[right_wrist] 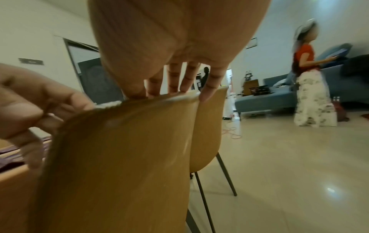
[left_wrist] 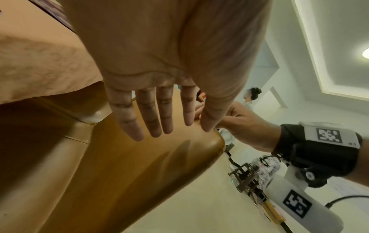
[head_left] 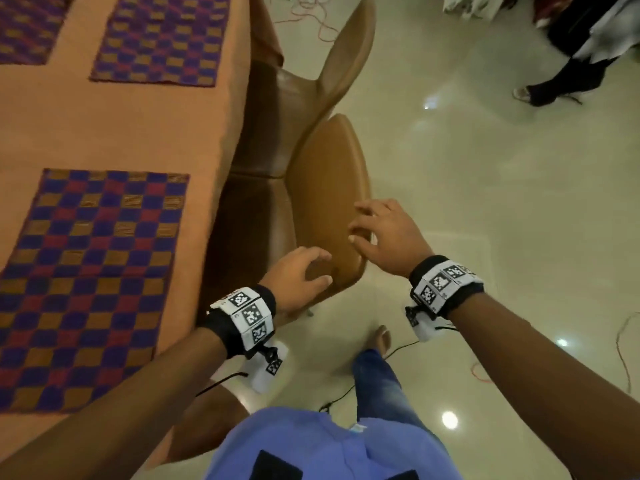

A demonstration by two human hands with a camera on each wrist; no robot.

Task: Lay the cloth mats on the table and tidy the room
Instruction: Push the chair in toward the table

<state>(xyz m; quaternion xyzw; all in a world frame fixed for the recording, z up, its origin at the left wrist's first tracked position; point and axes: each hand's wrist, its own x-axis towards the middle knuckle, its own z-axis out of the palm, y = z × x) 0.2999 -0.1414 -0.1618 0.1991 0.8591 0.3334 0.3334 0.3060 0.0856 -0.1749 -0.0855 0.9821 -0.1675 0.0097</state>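
Note:
Three purple, red and orange checked cloth mats lie flat on the orange-covered table (head_left: 114, 123): a near mat (head_left: 90, 282), a far mat (head_left: 159, 39) and one at the top left (head_left: 27, 26). A tan chair (head_left: 329, 188) (left_wrist: 139, 165) (right_wrist: 123, 157) stands at the table's right side. My left hand (head_left: 298, 271) (left_wrist: 151, 110) is at the near corner of its backrest, fingers straight and spread. My right hand (head_left: 381, 230) (right_wrist: 179, 75) reaches over the backrest's top edge, its fingertips at that edge. Neither hand holds anything.
A second tan chair (head_left: 349, 53) (right_wrist: 209, 126) stands just beyond the first. Another person (right_wrist: 311, 88) stands on the tiled floor near a blue sofa (right_wrist: 269, 96). Cables (head_left: 311, 19) trail on the floor. My leg (head_left: 377, 382) is behind the chair.

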